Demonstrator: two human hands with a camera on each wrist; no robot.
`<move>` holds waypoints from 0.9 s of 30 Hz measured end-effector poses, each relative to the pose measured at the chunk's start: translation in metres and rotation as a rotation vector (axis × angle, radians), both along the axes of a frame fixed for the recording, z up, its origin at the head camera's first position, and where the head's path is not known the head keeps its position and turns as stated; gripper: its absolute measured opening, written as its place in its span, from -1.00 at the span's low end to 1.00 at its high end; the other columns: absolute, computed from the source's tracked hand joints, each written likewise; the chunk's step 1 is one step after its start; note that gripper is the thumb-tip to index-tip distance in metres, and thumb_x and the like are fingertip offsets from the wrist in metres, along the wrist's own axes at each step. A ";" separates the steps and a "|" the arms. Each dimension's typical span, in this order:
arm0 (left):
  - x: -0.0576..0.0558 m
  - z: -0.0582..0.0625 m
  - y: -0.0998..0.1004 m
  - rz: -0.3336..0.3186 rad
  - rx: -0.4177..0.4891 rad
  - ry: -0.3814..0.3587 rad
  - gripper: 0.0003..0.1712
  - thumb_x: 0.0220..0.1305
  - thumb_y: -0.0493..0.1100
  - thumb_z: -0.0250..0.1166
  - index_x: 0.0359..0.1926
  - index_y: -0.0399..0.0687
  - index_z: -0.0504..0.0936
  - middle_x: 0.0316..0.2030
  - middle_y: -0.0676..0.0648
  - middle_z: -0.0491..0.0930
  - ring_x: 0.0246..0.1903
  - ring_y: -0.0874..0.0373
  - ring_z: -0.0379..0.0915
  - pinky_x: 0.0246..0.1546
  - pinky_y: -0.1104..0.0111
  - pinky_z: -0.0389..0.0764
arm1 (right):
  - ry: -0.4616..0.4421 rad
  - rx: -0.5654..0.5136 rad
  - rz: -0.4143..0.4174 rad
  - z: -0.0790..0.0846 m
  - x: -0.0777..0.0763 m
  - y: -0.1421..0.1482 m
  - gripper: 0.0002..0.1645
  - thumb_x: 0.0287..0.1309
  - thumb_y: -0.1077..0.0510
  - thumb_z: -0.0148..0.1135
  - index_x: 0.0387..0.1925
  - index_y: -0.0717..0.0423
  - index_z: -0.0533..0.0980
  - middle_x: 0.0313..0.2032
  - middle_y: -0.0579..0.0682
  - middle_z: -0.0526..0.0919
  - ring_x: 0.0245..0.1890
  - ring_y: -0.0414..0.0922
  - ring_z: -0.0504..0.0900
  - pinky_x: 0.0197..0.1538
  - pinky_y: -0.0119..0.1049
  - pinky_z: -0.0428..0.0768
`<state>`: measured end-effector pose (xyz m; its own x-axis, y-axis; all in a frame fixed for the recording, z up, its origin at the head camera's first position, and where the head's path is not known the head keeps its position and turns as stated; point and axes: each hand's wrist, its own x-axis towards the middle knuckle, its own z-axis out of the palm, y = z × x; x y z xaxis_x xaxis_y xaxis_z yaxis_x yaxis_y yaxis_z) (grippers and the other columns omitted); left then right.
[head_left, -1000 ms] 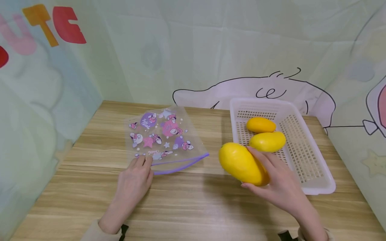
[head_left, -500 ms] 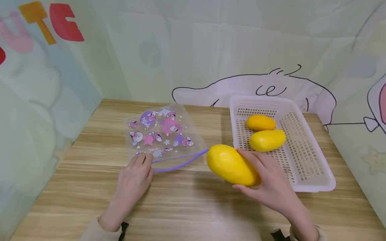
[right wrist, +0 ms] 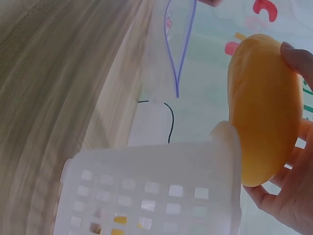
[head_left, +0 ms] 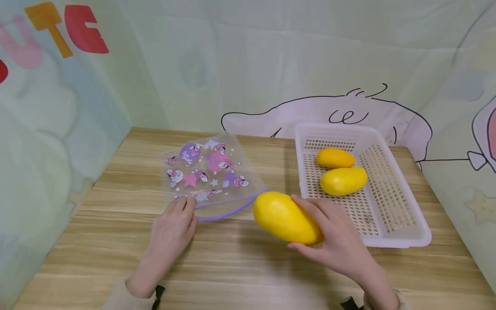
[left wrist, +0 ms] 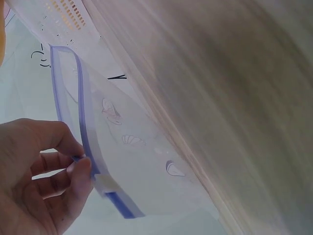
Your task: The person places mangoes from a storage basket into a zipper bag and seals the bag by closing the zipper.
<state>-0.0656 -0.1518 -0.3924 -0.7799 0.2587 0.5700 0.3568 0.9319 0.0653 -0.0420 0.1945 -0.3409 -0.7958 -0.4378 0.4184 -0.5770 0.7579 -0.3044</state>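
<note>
In the head view we see the left hand (head_left: 172,228), left of centre and low in the frame, pinching the near edge of a clear printed bag (head_left: 211,172). The bag lies on the wooden table (head_left: 240,275), its purple-edged mouth parted. In the left wrist view, a pale slider (left wrist: 105,185) sits on that edge, just beside the fingertips.

Right of centre, we see the right hand (head_left: 337,241) gripping a large yellow mango (head_left: 286,217), thumb below and fingers above. The fruit hides the right end of the purple edge; the right wrist view shows the two apart, though we cannot judge the gap well.

At the right of the frame, a white basket (head_left: 389,189) holds an orange-yellow mango (head_left: 335,158) and, nearer us, a yellow one (head_left: 343,181).
</note>
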 end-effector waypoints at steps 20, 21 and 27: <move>0.003 0.003 -0.001 -0.008 0.029 0.018 -0.85 -0.09 -0.39 0.24 -0.39 -0.25 0.50 -0.52 -0.14 0.47 -0.60 0.02 0.36 -0.79 0.32 0.35 | 0.017 0.066 0.044 -0.005 0.004 -0.021 0.01 -0.14 -0.47 0.31 0.35 -0.23 0.29 0.04 -0.17 0.54 0.03 -0.15 0.47 0.09 -0.17 0.39; 0.003 0.004 -0.001 -0.009 0.029 0.020 -0.85 -0.09 -0.40 0.25 -0.39 -0.25 0.50 -0.52 -0.14 0.47 -0.60 0.02 0.36 -0.79 0.32 0.35 | 0.020 0.079 0.042 -0.006 0.004 -0.022 0.01 -0.14 -0.48 0.30 0.35 -0.24 0.29 0.04 -0.17 0.55 0.02 -0.15 0.47 0.08 -0.17 0.39; 0.003 0.006 -0.001 -0.011 0.027 0.013 -0.84 -0.11 -0.40 0.25 -0.40 -0.25 0.50 -0.53 -0.13 0.46 -0.61 0.05 0.33 -0.78 0.34 0.35 | 0.054 0.134 0.043 -0.009 0.003 -0.029 -0.02 -0.11 -0.51 0.24 0.33 -0.23 0.31 0.02 -0.16 0.56 0.01 -0.14 0.49 0.04 -0.17 0.42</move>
<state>-0.0622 -0.1524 -0.3866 -0.7696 0.2512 0.5870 0.3677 0.9260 0.0857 -0.0388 0.1652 -0.3501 -0.7531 -0.5256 0.3958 -0.6225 0.7639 -0.1700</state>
